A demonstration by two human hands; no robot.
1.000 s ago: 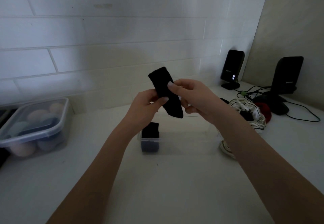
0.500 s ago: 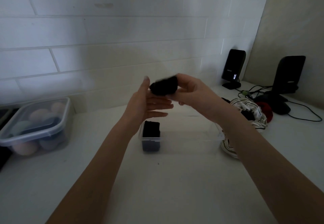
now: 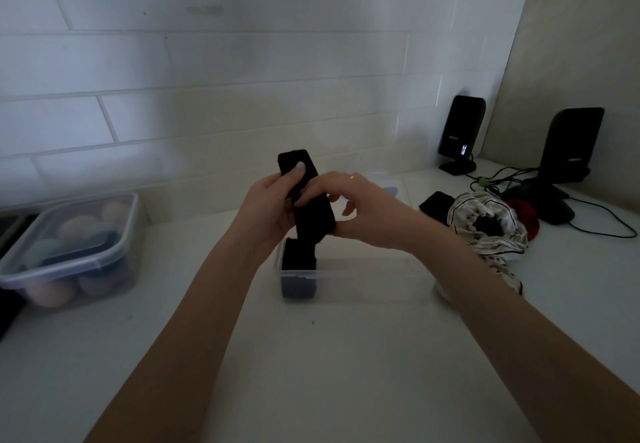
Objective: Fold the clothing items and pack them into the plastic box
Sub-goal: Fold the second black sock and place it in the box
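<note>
A black folded sock (image 3: 313,215) is held upright above the clear plastic box (image 3: 367,278). My left hand (image 3: 268,207) grips it from the left, thumb pressed on its upper part. My right hand (image 3: 360,208) pinches the sock's middle and lower part from the right. Another dark folded item (image 3: 298,262) stands inside the box at its left end. More clothing lies to the right: a striped white garment (image 3: 485,227), a black piece (image 3: 437,204) and something red (image 3: 524,215).
A lidded plastic container (image 3: 74,245) with round pastel objects sits at the left. Two black speakers (image 3: 460,132) (image 3: 569,151) with cables stand at the back right corner. A white tiled wall (image 3: 207,96) runs behind the white counter (image 3: 329,373).
The sock was bunched small between my hands half a second ago; now it stands stretched out long again, lower and just above the box, with both hands holding it.
</note>
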